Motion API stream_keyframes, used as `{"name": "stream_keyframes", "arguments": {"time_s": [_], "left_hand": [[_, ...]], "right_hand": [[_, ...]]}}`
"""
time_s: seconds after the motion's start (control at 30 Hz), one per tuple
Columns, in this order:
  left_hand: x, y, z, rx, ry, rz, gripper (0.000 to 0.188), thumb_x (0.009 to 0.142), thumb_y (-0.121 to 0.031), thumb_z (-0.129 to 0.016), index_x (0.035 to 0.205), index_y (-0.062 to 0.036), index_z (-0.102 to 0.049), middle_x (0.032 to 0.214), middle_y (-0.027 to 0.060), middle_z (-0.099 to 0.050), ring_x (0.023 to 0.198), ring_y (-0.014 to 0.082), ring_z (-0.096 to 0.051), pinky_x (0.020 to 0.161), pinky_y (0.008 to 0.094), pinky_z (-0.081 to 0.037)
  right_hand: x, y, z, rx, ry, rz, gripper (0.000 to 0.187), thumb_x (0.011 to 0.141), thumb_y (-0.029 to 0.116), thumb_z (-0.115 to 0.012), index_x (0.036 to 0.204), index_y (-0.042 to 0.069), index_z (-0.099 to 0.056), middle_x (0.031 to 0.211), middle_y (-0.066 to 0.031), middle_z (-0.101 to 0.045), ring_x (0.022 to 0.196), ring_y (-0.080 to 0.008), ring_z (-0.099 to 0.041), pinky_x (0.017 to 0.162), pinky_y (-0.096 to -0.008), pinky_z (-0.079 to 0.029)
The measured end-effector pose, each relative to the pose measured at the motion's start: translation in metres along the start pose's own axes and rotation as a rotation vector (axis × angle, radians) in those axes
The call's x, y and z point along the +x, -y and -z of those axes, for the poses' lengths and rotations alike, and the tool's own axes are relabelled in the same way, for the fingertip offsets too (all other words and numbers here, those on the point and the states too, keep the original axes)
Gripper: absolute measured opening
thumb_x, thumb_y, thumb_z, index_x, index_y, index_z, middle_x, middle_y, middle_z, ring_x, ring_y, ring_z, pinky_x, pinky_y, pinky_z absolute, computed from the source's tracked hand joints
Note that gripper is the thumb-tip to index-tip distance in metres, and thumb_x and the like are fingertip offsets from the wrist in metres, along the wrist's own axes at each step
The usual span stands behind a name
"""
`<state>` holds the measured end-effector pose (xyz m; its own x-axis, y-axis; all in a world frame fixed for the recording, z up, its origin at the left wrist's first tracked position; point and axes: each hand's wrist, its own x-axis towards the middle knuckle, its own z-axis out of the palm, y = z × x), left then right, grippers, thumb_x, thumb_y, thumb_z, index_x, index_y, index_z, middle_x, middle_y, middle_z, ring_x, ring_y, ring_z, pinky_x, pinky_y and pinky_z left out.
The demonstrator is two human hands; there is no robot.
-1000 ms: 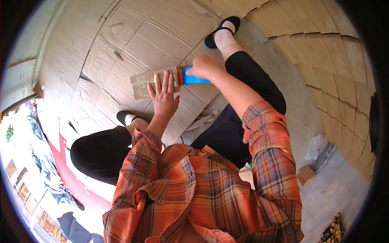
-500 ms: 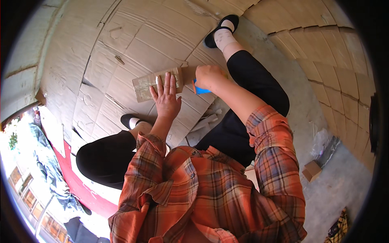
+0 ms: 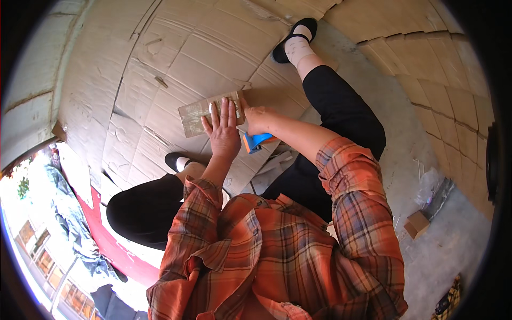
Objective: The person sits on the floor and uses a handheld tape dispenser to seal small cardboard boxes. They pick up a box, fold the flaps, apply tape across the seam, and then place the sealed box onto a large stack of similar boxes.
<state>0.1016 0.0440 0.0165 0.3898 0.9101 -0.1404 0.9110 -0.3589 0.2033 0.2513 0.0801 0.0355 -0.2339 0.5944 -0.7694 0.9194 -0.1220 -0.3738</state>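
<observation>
A small brown cardboard box lies on flattened cardboard between my legs, with shiny clear tape along its top. My left hand rests flat on that top, fingers stretched and spread. At the box's right end, my right hand is closed round a blue and orange tape dispenser, whose lower part shows beneath the palm. The fingers of this hand are against the box's end or very near it, and their tips are partly hidden.
Flattened cardboard sheets cover the ground ahead. Stacked cardboard lines the right side. A small open carton and a clear plastic bag lie on the grey floor at right. Cardboard scraps lie between my legs.
My right hand has moved left and down with the tape dispenser, from just right of the box to its right end. My left hand stays flat on top.
</observation>
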Motion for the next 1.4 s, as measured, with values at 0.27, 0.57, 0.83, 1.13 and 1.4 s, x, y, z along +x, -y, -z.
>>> {"name": "stream_keyframes", "arguments": {"time_s": [0.27, 0.57, 0.83, 1.13, 1.4], "left_hand": [[0.000, 0.001, 0.001, -0.035, 0.007, 0.000, 0.075, 0.078, -0.004, -0.053, 0.149, -0.0114, -0.028, 0.157, 0.0048, -0.022, 0.145, 0.0350, -0.015, 0.112, 0.0629, -0.005], [0.001, 0.001, -0.001, 0.038, 0.020, -0.002, 0.073, 0.080, -0.006, -0.052, 0.149, -0.0122, -0.028, 0.158, 0.0037, -0.021, 0.145, 0.0354, -0.015, 0.112, 0.0627, -0.004], [0.000, 0.003, -0.004, 0.025, -0.004, -0.006, 0.072, 0.081, -0.008, -0.052, 0.149, -0.0121, -0.028, 0.157, 0.0038, -0.021, 0.145, 0.0354, -0.015, 0.112, 0.0624, -0.004], [0.002, 0.000, -0.002, 0.029, 0.009, 0.008, 0.072, 0.081, -0.005, -0.050, 0.149, -0.0120, -0.027, 0.158, 0.0041, -0.020, 0.145, 0.0356, -0.014, 0.112, 0.0622, -0.003], [-0.001, 0.005, -0.006, -0.015, -0.048, -0.006, 0.073, 0.080, -0.003, -0.050, 0.149, -0.0121, -0.028, 0.158, 0.0042, -0.020, 0.145, 0.0358, -0.014, 0.112, 0.0619, -0.002]], "right_hand": [[0.004, -0.001, 0.006, -0.071, -0.022, 0.019, 0.100, 0.070, 0.027, -0.072, 0.148, -0.001, -0.015, 0.112, -0.0183, -0.066, 0.101, -0.0308, -0.066, 0.083, -0.0407, -0.053], [-0.003, -0.003, 0.006, -0.009, -0.100, 0.062, 0.107, 0.069, 0.028, -0.072, 0.149, -0.001, -0.007, 0.105, -0.0206, -0.067, 0.095, -0.0332, -0.067, 0.081, -0.0413, -0.054], [0.006, -0.001, 0.009, -0.045, -0.069, 0.045, 0.107, 0.069, 0.029, -0.073, 0.148, -0.003, -0.009, 0.103, -0.0204, -0.068, 0.095, -0.0336, -0.067, 0.080, -0.0415, -0.054], [-0.008, 0.000, -0.009, -0.050, 0.051, 0.057, 0.073, 0.064, 0.033, -0.081, 0.125, 0.002, -0.056, 0.109, -0.0151, -0.068, 0.099, -0.0286, -0.067, 0.082, -0.0390, -0.054], [-0.033, 0.017, 0.005, -0.030, 0.120, 0.068, 0.096, 0.066, 0.035, -0.080, 0.137, -0.006, -0.029, 0.104, -0.0212, -0.067, 0.095, -0.0331, -0.067, 0.080, -0.0410, -0.055]]}}
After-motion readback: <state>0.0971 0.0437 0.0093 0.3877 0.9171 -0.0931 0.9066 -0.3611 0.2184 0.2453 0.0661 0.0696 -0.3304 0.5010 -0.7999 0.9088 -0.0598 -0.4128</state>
